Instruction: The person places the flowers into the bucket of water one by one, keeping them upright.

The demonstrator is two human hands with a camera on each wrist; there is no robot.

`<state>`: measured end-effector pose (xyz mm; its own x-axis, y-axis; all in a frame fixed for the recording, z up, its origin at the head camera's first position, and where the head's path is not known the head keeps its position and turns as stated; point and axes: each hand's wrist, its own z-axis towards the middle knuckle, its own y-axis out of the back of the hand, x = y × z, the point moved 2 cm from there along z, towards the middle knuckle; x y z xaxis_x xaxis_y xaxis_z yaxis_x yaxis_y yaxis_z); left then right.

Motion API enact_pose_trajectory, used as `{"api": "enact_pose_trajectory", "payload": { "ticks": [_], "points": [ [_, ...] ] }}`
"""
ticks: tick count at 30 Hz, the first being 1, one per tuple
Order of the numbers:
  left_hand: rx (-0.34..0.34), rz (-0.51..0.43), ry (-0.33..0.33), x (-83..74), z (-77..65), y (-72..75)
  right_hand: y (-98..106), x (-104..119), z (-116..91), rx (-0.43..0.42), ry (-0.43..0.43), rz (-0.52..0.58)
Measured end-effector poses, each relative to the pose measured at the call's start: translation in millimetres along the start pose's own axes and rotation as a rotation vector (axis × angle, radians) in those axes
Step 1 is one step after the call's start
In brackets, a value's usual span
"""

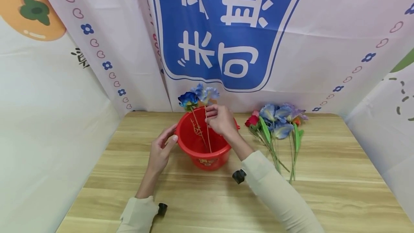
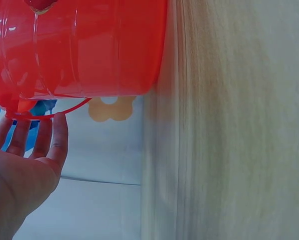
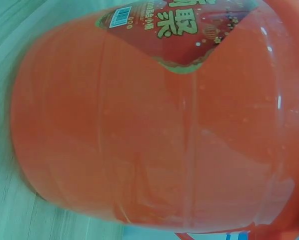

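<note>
A red bucket (image 1: pixel 211 161) stands on the table. My left hand (image 1: pixel 162 148) rests against its left side, fingers nearly straight at the rim; in the left wrist view the fingertips touch the thin red bail handle (image 2: pixel 78 105). My right hand (image 1: pixel 221 119), over the bucket's right part, pinches the stem of a light blue artificial flower (image 1: pixel 206 93). That stem reaches down inside the bucket. Beside it a dark blue artificial rose (image 1: pixel 188 99) leans in the bucket, its bloom above the back rim. The right wrist view shows the bucket wall (image 3: pixel 139 125) but not the fingers.
Right of the bucket lies a loose pile of artificial flowers: blue irises (image 1: pixel 275 114), a red rose (image 1: pixel 252 120) and green leaves (image 1: pixel 297 137), stems toward me. A printed cloth (image 1: pixel 323 53) hangs behind the wooden table (image 1: pixel 200 200).
</note>
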<state>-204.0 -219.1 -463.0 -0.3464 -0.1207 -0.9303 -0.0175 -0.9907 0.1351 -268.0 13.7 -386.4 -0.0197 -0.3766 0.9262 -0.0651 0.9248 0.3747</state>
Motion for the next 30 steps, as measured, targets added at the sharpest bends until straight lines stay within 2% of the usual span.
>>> {"api": "enact_pose_trajectory", "payload": {
  "ticks": [11, 20, 30],
  "points": [
    [0.004, -0.015, -0.024, 0.4, -0.5, -0.1, -0.7, 0.2, -1.5, 0.019, -0.039, 0.021],
    [0.001, -0.015, -0.021, -1.0, -0.6, -0.4, 2.2, 1.7, -5.5, 0.038, -0.029, 0.064],
    [0.000, -0.013, -0.015, -0.5, -0.3, -0.3, 15.9, 5.5, -23.7, 0.070, 0.019, 0.149]
  ]
}}
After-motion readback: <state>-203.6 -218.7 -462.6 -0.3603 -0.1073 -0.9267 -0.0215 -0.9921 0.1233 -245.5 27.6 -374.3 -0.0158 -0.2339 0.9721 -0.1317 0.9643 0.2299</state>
